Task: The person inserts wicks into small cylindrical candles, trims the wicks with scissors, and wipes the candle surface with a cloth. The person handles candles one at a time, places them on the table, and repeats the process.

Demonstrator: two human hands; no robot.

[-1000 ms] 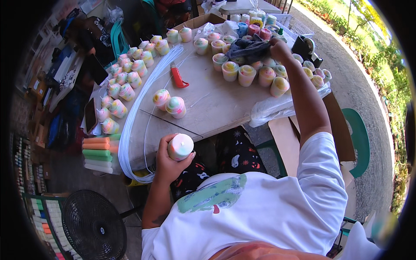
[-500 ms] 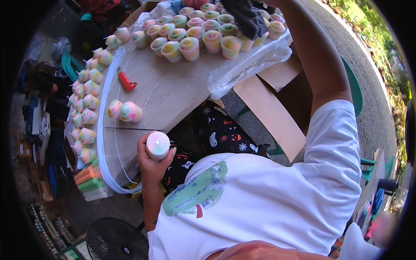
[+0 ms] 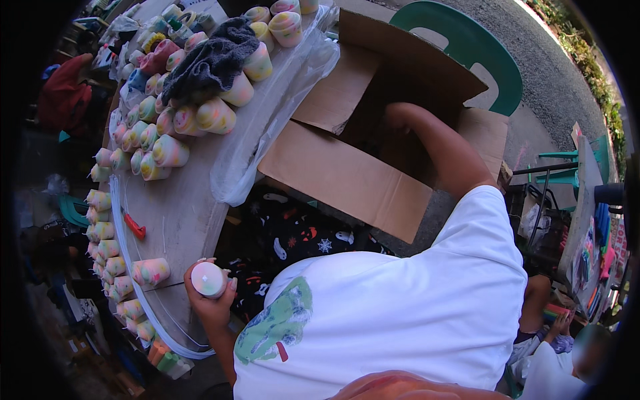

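White-topped pastel cup (image 3: 209, 279) sits gripped in left hand (image 3: 212, 301) fingers; right hand hidden inside cardboard box (image 3: 347, 167).

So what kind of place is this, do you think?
Probably an outdoor roadside craft or vendor stall: a wooden table crowded with pastel cone-shaped pieces, an open cardboard box, and a gravel road alongside.

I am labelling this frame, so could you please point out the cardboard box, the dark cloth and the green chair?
cardboard box (image 3: 333, 170): head view, on its near outer flap.
dark cloth (image 3: 213, 57): head view, on its middle folds.
green chair (image 3: 490, 63): head view, on its backrest.
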